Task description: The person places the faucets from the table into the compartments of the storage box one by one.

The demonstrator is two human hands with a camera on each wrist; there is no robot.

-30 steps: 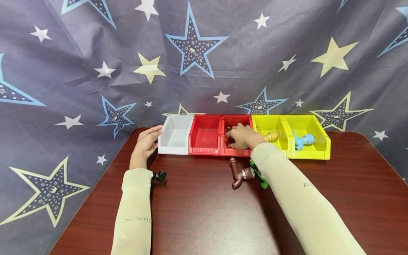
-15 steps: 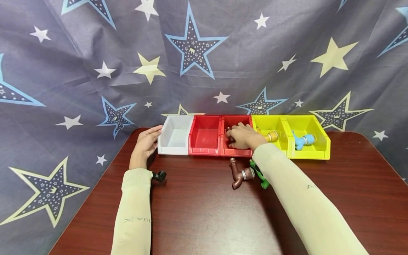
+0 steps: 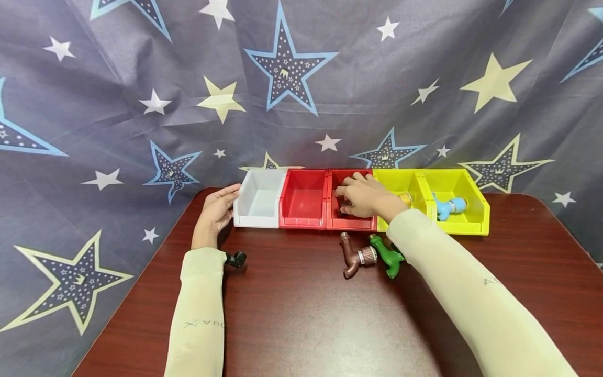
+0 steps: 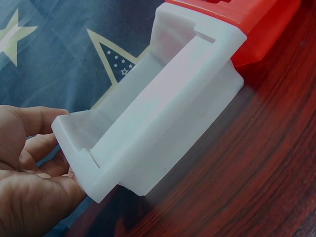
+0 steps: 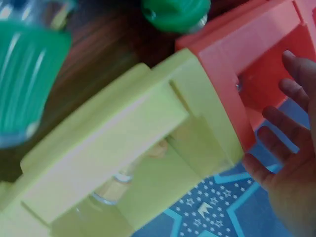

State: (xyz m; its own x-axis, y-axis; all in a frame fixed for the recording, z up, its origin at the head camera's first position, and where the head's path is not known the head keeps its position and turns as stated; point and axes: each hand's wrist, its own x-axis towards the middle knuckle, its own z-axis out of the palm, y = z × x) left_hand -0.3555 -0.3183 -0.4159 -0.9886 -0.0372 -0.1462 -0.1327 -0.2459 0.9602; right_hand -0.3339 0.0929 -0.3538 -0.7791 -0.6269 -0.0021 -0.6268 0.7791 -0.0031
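Observation:
My left hand (image 3: 214, 214) touches the outer left side of the white bin (image 3: 256, 222), its fingers fairly straight and the thumb at the bin's corner (image 4: 91, 185). Over the right-hand red bin (image 3: 350, 224) is my right hand (image 3: 366, 198); its fingers are spread and hold nothing in the right wrist view. Beneath them a dark brown tap (image 3: 342, 207) lies in that bin, mostly hidden. In front of the bins, a brown tap (image 3: 351, 257) and a green tap (image 3: 388, 256) lie side by side on the table, the green one partly covered by my right sleeve.
Several bins stand in a row along the starry cloth (image 3: 301, 125). Left of centre is another red bin (image 3: 303, 222). A yellow bin (image 3: 421, 180) holds a yellow tap (image 3: 406, 199); the rightmost yellow bin (image 3: 459, 228) holds a blue tap (image 3: 450, 208). A black object (image 3: 236, 259) sits beside my left wrist.
My right hand has risen slightly and shifted right over the red bin, its fingers loosening from the dark brown tap. More of the green tap shows. My left hand stays put.

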